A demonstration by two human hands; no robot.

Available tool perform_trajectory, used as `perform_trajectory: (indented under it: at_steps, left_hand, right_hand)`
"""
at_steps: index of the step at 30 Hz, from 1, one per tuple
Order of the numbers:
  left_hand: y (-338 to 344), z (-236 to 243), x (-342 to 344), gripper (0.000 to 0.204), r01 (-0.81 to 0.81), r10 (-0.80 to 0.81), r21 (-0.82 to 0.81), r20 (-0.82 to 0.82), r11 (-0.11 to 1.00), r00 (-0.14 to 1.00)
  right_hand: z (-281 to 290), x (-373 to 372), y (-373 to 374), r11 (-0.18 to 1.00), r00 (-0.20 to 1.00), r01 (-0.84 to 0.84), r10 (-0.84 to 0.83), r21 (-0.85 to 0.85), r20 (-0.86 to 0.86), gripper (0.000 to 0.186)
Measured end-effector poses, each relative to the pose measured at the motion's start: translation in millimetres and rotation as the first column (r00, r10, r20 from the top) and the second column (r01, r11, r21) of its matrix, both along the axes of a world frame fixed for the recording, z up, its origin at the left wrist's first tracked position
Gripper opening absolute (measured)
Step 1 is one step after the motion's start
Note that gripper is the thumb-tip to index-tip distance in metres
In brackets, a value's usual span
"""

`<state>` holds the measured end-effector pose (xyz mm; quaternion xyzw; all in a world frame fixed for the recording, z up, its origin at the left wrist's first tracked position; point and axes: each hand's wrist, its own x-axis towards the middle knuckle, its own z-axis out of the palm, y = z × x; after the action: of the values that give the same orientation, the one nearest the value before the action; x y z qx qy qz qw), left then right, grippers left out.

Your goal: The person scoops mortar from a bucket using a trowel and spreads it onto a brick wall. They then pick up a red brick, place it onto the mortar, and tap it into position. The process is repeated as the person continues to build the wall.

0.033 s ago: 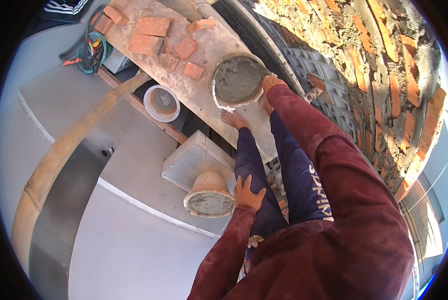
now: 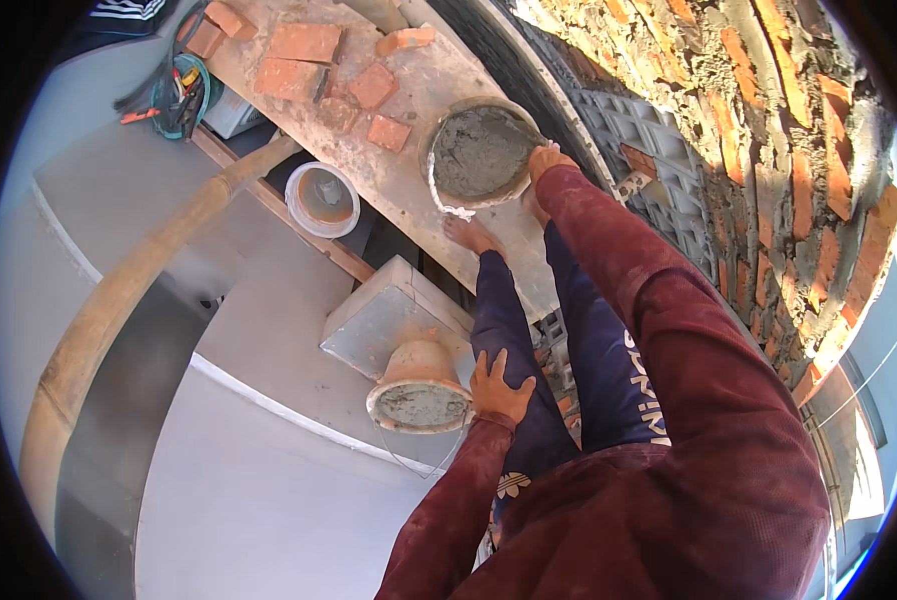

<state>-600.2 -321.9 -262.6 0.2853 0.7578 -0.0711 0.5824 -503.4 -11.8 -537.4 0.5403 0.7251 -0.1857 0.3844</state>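
My right hand (image 2: 549,161) reaches forward and has its fingers closed over the right rim of a round bucket (image 2: 506,198) on the plank by my feet. Wet grey mortar (image 2: 482,152) fills most of the bucket, and a white, mortar-crusted handle hangs along its left side. My left hand (image 2: 504,388) rests on my left thigh with fingers spread, holding nothing. Just left of that hand is a smaller mortar-stained bucket (image 2: 421,368) with grey mortar inside and a thin wire handle.
Orange bricks and broken pieces (image 2: 307,43) lie at the plank's far end (image 2: 259,28). Left of the plank are a white bucket (image 2: 297,190), a metal box (image 2: 369,315) and a slanting bamboo pole (image 2: 154,255). A rough brick wall (image 2: 759,160) rises on the right.
The view has shifted very slightly. Both hands keep their places, the right on the bucket rim and the left on my thigh.
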Motion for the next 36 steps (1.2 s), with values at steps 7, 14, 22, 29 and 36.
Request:
perform_trajectory:
  at_steps: [7,14,22,29,36]
  left_hand:
    - [-32.4,-11.9,11.3,0.068,-0.055,0.057,0.032,-0.054,0.998,0.997]
    - [-22.4,-13.8,11.8,0.067,-0.018,0.017,0.049,0.019,0.999,1.0]
    - [-6.9,-14.8,2.9,0.064,-0.02,0.018,0.126,0.021,0.992,1.0]
    - [10.8,-1.0,-9.8,0.069,0.074,-0.073,0.139,-0.01,0.988,0.997]
    - [14.9,11.7,-39.3,0.07,0.062,-0.079,0.342,0.036,0.938,0.996]
  right_hand:
    - [-70.4,-8.6,-79.5,0.83,0.93,-0.36,0.284,-0.425,-0.233,0.04]
    - [-35.8,-1.9,-71.8,0.711,0.574,0.502,-0.7,-0.493,-0.426,0.021]
    - [-6.4,55.3,-54.3,0.746,0.542,0.409,-0.662,-0.526,-0.518,0.023]
    - [145.3,95.3,-50.4,0.785,0.434,0.328,-0.62,-0.526,-0.654,0.014]
    - [489.7,117.9,8.2,0.772,0.472,0.455,-0.631,-0.444,-0.616,0.025]
